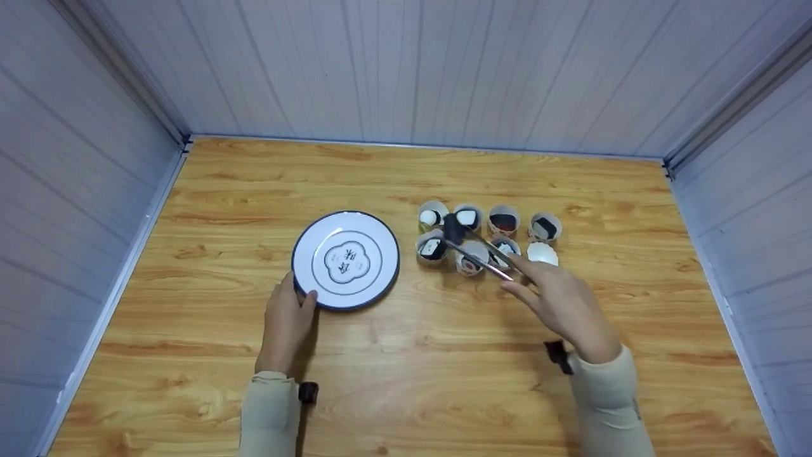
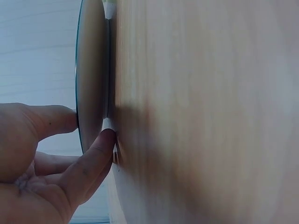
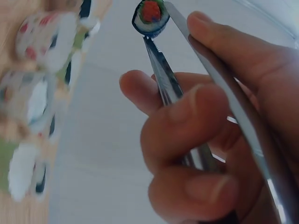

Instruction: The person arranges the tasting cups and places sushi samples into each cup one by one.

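Observation:
My left hand grips the near left rim of a white plate with a blue edge and printed characters in its middle. In the left wrist view the thumb is on the upper side of the plate and the fingers are beneath it. Metal tongs are in my right hand, their tips pinching a dark sushi roll above the cups. Seen from the right wrist, the sushi roll has an orange-red centre, white rice and a dark wrap.
Several small paper cups stand in two rows right of the plate, holding sushi pieces; among them are a back cup and a front left cup. A white scalloped piece is by my right hand. Pale panels enclose the wooden table.

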`<state>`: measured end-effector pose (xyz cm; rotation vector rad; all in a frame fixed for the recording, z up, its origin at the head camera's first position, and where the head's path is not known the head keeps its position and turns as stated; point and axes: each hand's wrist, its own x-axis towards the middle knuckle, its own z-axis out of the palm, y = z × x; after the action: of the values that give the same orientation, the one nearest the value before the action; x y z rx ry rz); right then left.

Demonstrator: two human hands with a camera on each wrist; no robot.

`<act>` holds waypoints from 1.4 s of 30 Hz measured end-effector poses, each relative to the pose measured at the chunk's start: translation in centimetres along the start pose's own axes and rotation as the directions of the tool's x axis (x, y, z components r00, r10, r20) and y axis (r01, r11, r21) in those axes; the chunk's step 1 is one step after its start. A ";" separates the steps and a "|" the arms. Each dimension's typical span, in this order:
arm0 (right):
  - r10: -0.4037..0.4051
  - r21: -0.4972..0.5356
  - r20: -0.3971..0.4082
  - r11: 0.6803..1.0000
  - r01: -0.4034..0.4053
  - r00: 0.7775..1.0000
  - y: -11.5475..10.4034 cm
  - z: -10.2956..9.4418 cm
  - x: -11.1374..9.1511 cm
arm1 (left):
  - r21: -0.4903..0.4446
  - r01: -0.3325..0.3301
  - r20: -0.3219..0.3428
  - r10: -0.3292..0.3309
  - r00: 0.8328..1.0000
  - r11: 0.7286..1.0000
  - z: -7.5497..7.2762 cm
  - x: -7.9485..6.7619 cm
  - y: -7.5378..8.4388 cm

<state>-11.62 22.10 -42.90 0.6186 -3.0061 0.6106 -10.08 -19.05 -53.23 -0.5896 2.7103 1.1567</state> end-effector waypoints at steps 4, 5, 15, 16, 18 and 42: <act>0.078 -0.016 -0.014 0.997 -0.078 0.997 2.3 -0.9 -2.4 | 0.014 -0.017 0.000 0.017 1.000 1.000 0.1 0.1 -0.1; 0.104 -0.017 -0.013 0.994 -0.104 0.994 2.9 -1.2 -2.9 | 0.016 -0.013 0.005 0.013 1.000 1.000 0.1 0.1 -0.1; 0.288 -0.033 0.001 0.957 -0.288 0.958 7.4 -2.1 -6.3 | 0.027 0.009 0.022 -0.009 1.000 1.000 -0.3 0.1 0.0; 0.287 -0.041 -0.013 0.957 -0.287 0.958 7.7 -1.9 -6.4 | 0.024 0.011 0.022 -0.011 1.000 1.000 -0.3 0.1 0.0; 0.273 -0.064 -0.050 0.959 -0.276 0.961 8.1 -1.4 -6.6 | 0.017 0.015 0.026 -0.015 1.000 1.000 -0.4 0.1 0.0; 0.291 -0.053 -0.085 0.954 -0.296 0.953 9.1 0.9 -7.4 | 0.002 -0.036 0.010 0.036 0.999 0.999 -0.2 -0.1 -0.3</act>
<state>-8.22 32.21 -47.80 0.1393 -3.0527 0.5265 -9.86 -19.30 -53.27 -0.5356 2.7245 1.1623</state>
